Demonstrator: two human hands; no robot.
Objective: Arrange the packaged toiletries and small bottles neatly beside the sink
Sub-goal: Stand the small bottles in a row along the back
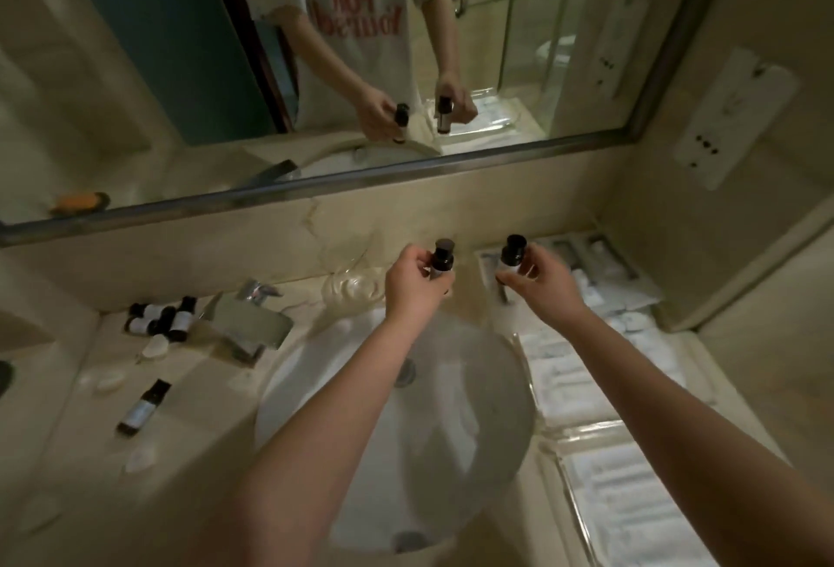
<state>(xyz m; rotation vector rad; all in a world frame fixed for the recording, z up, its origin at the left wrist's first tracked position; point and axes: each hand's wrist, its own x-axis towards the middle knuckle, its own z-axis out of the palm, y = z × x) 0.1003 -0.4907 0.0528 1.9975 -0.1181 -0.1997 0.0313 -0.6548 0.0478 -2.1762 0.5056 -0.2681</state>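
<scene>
My left hand (413, 284) grips a small dark-capped bottle (441, 256) upright above the far rim of the white sink (510, 422). My right hand (539, 282) holds a second small bottle (513, 253) with a black cap, over the left end of a clear tray (487, 266) of white packaged toiletries (600, 291). Left of the faucet (252, 318), several more small bottles (160, 318) lie clustered on the counter. One bottle (143, 407) lies alone nearer to me. Small white round packets (108, 382) are scattered around it.
A clear glass dish (354, 284) sits behind the sink by the wall. More clear trays with white packets (586, 379) line the counter right of the sink. A mirror (316, 70) covers the wall ahead. A socket panel (731, 115) is on the right wall.
</scene>
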